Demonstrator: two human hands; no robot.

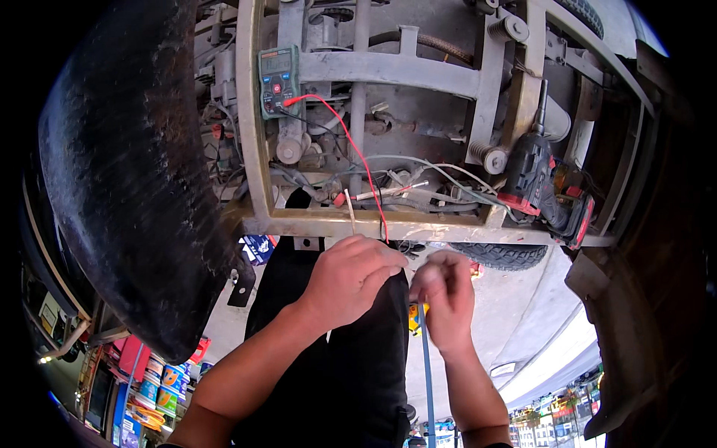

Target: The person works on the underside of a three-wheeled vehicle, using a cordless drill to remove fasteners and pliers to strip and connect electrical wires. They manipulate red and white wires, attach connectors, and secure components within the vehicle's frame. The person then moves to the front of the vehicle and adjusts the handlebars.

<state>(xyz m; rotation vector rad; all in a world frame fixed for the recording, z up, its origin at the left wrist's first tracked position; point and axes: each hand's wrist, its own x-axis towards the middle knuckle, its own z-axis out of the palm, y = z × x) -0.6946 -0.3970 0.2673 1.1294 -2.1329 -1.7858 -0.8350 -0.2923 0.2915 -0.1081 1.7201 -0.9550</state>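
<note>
My left hand (349,280) is closed in a pinch just below the near bar of a metal vehicle frame (321,222). What sits between its fingertips is too small to make out. A thin pale strip (349,211) rises from behind its knuckles toward the wires. Beside it, my right hand (447,299) has its fingers curled together and slightly blurred; what they hold is hidden. Below the right hand runs a blue-grey strap (426,366); whether the hand grips it I cannot tell. The multimeter's red test lead (351,142) comes down to the bar near my left hand.
A green-grey multimeter (278,84) rests on the frame at upper left. A black-and-red cordless drill (532,170) lies across its right side. Loose wires (418,196) run behind the near bar. A large black panel (127,172) fills the left; a tyre (504,255) shows under the frame.
</note>
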